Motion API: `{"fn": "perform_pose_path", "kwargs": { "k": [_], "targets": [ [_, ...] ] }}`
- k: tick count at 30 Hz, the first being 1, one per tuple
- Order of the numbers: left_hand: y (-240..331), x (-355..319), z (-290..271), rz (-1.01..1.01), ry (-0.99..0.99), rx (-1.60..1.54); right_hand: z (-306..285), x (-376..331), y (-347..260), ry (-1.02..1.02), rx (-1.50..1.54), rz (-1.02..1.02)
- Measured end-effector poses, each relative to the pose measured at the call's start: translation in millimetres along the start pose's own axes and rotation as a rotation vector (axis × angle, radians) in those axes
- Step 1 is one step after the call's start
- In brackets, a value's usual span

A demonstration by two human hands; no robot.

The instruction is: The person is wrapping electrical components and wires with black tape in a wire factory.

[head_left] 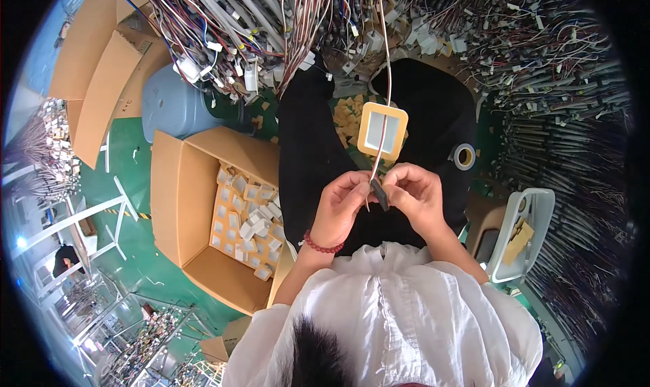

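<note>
In front of my lap, my left hand (342, 207), with a red bead bracelet at its wrist, pinches a thin white and dark red cable (388, 62). The cable runs up from my fingers toward the hanging bundles. My right hand (416, 192) is closed on a short black strip (380, 195), which lies against the cable between my fingertips. Just beyond the hands, a tan square frame with a pale centre (382, 131) sits behind the cable. Whether the frame is joined to the cable, I cannot tell.
At the left, an open cardboard box (169, 204) holds many small white and tan pieces. A blue-grey bin (169, 102) stands behind it. On my right leg rests a tape roll (464, 157); a clear plastic tub (542, 234) stands farther right. Dense cable bundles (555, 82) line the far and right sides.
</note>
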State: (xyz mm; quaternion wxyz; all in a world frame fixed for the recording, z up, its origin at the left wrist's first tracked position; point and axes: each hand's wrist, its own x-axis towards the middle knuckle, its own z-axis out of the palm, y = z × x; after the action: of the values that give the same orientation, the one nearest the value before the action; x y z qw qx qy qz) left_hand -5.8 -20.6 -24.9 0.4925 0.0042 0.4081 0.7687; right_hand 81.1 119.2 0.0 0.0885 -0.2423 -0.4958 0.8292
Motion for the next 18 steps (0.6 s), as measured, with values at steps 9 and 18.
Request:
{"fn": "perform_pose_path", "kwargs": {
  "k": [9,18],
  "targets": [
    [5,-2,-2,0.069,0.063,0.128,12,-3,-24,-0.028,-0.462,-0.26],
    [7,1,-3,0.255,0.05,0.383,11,-2,-20,0.035,-0.51,-0.176]
  ]
}}
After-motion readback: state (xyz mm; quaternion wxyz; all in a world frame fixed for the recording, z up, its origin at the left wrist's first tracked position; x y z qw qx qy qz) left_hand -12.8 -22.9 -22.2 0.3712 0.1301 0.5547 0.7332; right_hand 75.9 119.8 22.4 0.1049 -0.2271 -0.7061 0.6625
